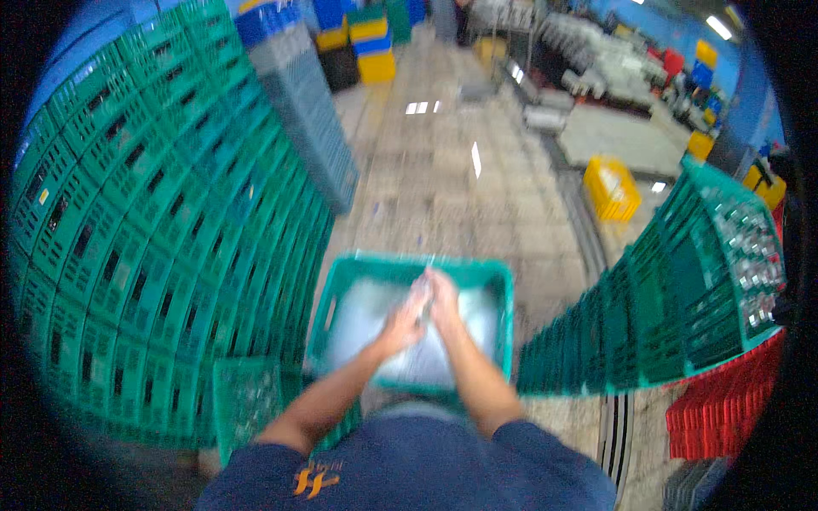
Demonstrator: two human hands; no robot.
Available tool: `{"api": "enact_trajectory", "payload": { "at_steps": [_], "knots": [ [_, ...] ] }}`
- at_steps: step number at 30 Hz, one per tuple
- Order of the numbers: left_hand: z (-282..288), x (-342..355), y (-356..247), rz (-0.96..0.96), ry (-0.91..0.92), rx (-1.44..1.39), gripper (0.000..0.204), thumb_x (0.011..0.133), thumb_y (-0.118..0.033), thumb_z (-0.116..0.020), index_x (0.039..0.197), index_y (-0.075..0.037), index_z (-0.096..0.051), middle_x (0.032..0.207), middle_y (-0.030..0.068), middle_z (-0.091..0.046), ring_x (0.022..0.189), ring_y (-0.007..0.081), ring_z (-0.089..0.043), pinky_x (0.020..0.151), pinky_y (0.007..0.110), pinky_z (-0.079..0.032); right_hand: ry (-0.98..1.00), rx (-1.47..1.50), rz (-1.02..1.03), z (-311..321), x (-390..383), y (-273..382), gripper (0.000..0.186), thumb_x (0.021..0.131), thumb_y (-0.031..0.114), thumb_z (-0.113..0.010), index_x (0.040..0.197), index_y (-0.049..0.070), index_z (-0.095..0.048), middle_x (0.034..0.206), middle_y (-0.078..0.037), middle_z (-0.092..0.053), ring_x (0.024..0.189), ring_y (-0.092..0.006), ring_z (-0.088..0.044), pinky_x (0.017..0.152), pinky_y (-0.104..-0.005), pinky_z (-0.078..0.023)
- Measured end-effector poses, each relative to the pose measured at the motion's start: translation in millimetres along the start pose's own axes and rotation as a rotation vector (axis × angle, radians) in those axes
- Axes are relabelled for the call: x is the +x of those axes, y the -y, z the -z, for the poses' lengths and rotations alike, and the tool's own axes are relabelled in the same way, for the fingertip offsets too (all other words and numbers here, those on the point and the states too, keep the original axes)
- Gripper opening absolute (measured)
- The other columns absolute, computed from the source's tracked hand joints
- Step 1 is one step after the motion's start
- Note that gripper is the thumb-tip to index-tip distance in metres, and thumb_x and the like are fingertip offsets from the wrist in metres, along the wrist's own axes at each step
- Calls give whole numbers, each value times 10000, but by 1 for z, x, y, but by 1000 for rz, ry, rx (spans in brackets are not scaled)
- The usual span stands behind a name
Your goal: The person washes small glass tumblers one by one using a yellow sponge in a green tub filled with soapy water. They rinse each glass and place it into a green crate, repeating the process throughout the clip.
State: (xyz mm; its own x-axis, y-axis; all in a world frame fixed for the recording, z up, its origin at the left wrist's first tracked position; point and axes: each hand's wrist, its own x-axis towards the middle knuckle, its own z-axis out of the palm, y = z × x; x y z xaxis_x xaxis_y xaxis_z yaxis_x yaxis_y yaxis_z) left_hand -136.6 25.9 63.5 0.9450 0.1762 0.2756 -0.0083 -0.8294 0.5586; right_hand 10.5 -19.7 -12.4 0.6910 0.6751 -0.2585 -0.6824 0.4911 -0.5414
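Observation:
In front of me stands a green plastic crate [509, 328] with pale, whitish, see-through-looking contents [354, 319], too blurred to name. Both arms reach forward over it. My left hand [409, 324] and my right hand [444, 300] come together above the crate's middle, palms facing and fingers pressed close. Something small and pale may be between them, but the fingers hide it and motion softens the outlines.
Tall stacks of green crates [170, 221] rise at my left, beside a grey-blue stack [311, 119]. To the right stand a green crate stack [630, 298] and red crates [720, 413]. A yellow crate [612, 189] sits on the tiled floor [460, 187] farther off.

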Motion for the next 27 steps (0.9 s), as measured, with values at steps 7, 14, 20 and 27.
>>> {"api": "enact_trajectory", "payload": {
  "at_steps": [7,14,20,27],
  "knots": [
    [29,40,24,521,-325,-4,325,953,-355,-713,961,-31,-692,806,157,-723,583,247,-650,589,415,-557,548,-388,-379,-6,-68,11,778,936,227,-715,1587,175,-291,1168,-114,-649,852,-245,-717,686,-383,-617],
    [19,48,2,738,-733,-1006,357,1023,-362,-625,1031,-7,-657,897,126,-691,794,245,-688,688,427,-569,316,44,-157,-11,-79,2,736,963,208,-708,1553,181,-269,1238,-141,-627,797,-279,-707,672,-430,-627],
    [-16,30,-17,489,-328,-60,413,994,-232,-576,1335,-1,-565,1277,259,-654,1175,381,-644,1023,440,-509,-186,-39,70,-16,-53,-12,486,1065,534,-493,1259,88,-522,1141,-80,-612,1090,-199,-594,956,-355,-516],
    [-18,28,-11,170,-242,121,439,1010,-221,-525,1398,-17,-558,1423,294,-553,1333,412,-535,1126,467,-429,-289,25,-29,-18,-48,-10,674,1011,659,-493,1163,7,-571,1079,-105,-665,977,-233,-669,848,-393,-576]
  ]
}}
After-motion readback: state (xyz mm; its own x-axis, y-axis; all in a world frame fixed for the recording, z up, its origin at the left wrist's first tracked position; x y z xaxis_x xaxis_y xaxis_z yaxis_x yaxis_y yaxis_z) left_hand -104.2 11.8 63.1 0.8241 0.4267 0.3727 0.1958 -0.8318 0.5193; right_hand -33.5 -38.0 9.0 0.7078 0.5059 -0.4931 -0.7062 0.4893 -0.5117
